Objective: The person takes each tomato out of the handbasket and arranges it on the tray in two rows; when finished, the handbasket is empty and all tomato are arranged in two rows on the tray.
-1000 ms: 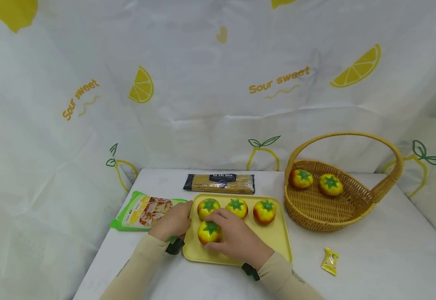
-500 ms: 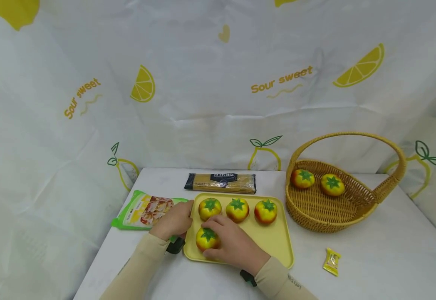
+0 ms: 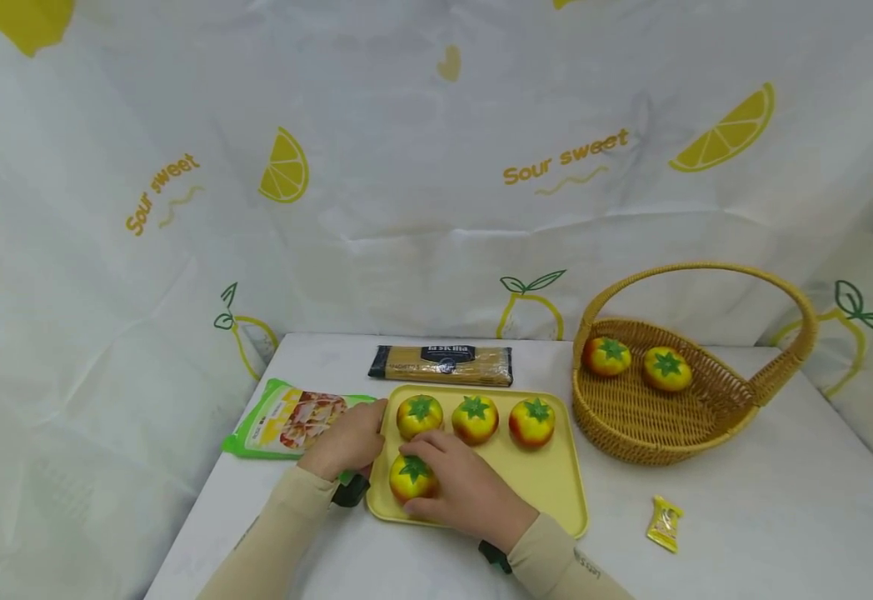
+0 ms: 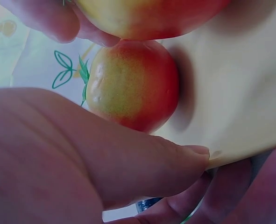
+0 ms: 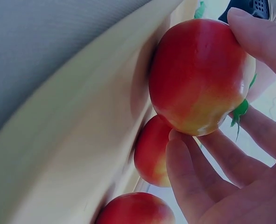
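Note:
My right hand [image 3: 472,492] grips a yellow-and-red tomato [image 3: 411,477] with a green star-shaped top, thumb on the near side and fingers on the far side. This tomato sits at the front left of the yellow tray [image 3: 534,492]. Three more tomatoes stand in a row along the tray's back: the left one [image 3: 419,416], the middle one [image 3: 475,419] and the right one [image 3: 531,422]. My left hand [image 3: 346,440] pinches the tray's left rim; in the left wrist view the thumb [image 4: 166,163] lies on top and fingers curl underneath.
A wicker basket [image 3: 642,425] with an arched handle and two tomatoes inside stands right of the tray. Behind the tray lies a spaghetti pack [image 3: 444,365]. A green-edged food bag [image 3: 286,421] lies left, partly behind my left hand. A small yellow packet [image 3: 664,523] is at front right.
My right hand has brought the tomato a little toward the tray's front left, away from the back row. The left hand stays on the rim.

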A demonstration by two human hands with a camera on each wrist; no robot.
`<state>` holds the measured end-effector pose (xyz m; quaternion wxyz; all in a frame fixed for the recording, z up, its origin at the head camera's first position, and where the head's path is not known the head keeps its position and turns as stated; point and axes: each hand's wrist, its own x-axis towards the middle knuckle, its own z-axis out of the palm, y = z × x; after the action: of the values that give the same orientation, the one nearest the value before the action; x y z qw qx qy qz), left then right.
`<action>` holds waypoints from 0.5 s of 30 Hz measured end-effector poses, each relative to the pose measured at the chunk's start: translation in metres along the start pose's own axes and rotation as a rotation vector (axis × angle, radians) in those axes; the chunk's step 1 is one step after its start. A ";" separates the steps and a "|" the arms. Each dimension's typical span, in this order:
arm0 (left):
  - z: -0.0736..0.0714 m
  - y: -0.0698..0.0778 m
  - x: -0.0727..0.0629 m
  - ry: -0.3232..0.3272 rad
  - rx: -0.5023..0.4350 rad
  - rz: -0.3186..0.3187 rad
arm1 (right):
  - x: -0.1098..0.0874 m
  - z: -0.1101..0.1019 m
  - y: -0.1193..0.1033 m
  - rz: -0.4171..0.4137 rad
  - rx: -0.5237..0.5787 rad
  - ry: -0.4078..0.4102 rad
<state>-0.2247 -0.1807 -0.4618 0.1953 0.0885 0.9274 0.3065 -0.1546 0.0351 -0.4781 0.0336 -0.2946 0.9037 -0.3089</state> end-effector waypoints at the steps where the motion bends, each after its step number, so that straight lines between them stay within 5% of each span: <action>1: 0.000 0.000 0.000 0.001 -0.004 0.002 | 0.000 0.000 0.000 -0.001 -0.004 0.000; 15: 0.001 0.001 -0.002 -0.001 -0.018 -0.004 | 0.000 -0.006 -0.002 0.044 -0.003 -0.022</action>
<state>-0.2222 -0.1796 -0.4614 0.1973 0.0849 0.9247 0.3144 -0.1550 0.0374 -0.4719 0.0500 -0.2782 0.9099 -0.3036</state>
